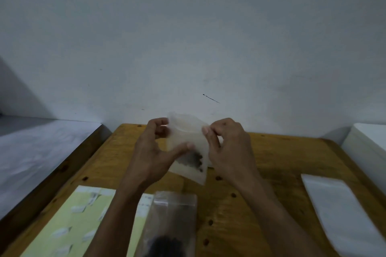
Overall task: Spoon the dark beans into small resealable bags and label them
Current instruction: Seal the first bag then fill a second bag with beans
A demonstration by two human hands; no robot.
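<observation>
I hold a small clear resealable bag (188, 137) up above the wooden table (261, 162), with a clump of dark beans (195, 160) low inside it. My left hand (154, 152) pinches the bag's left side, thumb on the front. My right hand (227, 144) pinches the bag's upper right edge. A larger clear bag (173, 221) with dark beans at its bottom lies flat on the table near me. Under my left forearm lies a yellow label sheet (79, 219) with several white labels.
A stack of empty clear bags (342, 213) lies on the table at the right. A white box (367, 142) stands at the far right edge. A grey wall rises behind the table, and the floor drops away on the left.
</observation>
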